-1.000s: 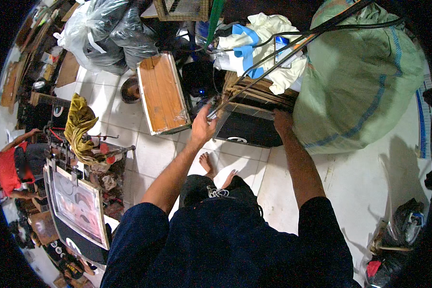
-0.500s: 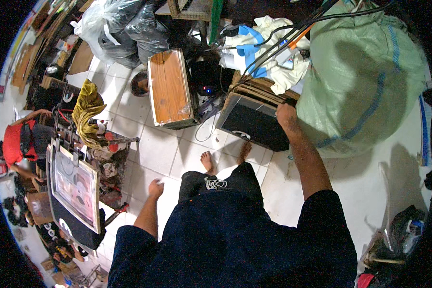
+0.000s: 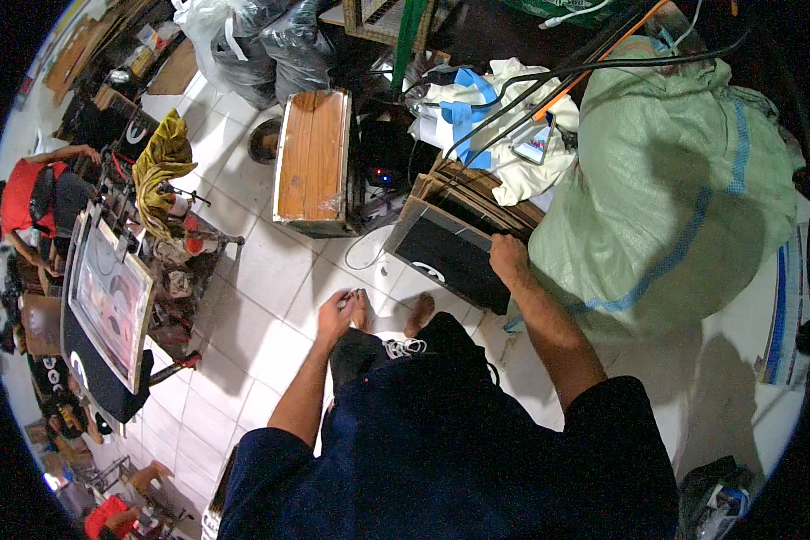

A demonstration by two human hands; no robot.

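My right hand [image 3: 510,258] is closed over the upper right edge of a flat board with a black face and a white mark [image 3: 450,261]. The board leans at the front of a stack of thin wooden boards [image 3: 486,200]. In front of my legs, my left hand [image 3: 335,317] hangs over the tiled floor with its fingers drawn together. Whatever it may hold is too small to make out. On top of the stack are a crumpled cream and blue cloth [image 3: 504,99] and a phone [image 3: 535,144].
A large pale green sack [image 3: 657,207] bulges against the stack's right side. A wooden box [image 3: 311,162] stands ahead, with cables [image 3: 513,79] above. At left, a framed screen [image 3: 108,301] rests over black fabric. A person in red [image 3: 34,198] works beyond it.
My left hand has risen and moved right, toward my feet. My right hand still grips the board's edge. The view has shifted, and the board stands slightly lower and farther left in it.
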